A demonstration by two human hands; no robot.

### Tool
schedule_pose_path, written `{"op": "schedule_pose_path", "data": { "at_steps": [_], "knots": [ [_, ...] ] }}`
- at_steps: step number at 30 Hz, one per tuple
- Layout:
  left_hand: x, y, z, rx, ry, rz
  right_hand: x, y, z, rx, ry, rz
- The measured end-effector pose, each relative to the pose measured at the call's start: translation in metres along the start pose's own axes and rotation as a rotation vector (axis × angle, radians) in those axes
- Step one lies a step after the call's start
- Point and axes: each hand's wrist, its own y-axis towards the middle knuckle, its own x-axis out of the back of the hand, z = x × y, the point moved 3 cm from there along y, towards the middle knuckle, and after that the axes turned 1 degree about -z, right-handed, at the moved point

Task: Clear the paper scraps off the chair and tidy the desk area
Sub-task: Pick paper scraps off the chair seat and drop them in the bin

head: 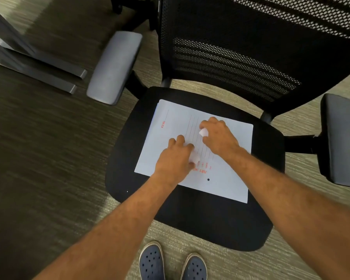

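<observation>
A black office chair has a padded seat (192, 225) and a mesh back (251, 47). On the seat lies a white file folder (226, 178) printed with red lines and red lettering. My left hand (176, 158) rests on the folder with its fingers curled around a small white paper scrap (196, 158). My right hand (218, 136) is just above and to the right, also on the folder, pinching another white paper scrap (203, 132) between thumb and fingers. Both forearms reach in from the bottom.
Grey armrests stick out on the left (115, 65) and right (341, 138) of the chair. Dark metal desk feet (49, 69) stand on the carpet at the upper left. My two blue perforated clogs (170, 263) are at the bottom, just in front of the seat.
</observation>
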Motion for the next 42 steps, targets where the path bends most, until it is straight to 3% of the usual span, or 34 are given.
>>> {"op": "schedule_pose_path", "data": {
  "at_steps": [12,23,28,32,42],
  "knots": [
    [0.078,-0.094,0.01,0.138,-0.128,-0.035,0.052,-0.097,0.068,0.072,0.194,0.065],
    [0.155,-0.314,0.117,0.461,-0.217,-0.236,0.075,-0.216,0.281,0.369,0.274,0.149],
    [0.157,-0.419,0.187,0.633,-0.254,-0.349,0.024,-0.262,0.382,0.596,0.231,0.187],
    [0.118,-0.517,0.243,0.769,-0.292,-0.387,-0.046,-0.316,0.453,0.711,0.228,0.217],
    [-0.033,-0.738,0.367,1.036,-0.421,-0.353,-0.264,-0.448,0.555,0.736,0.25,0.485]
  ]
}}
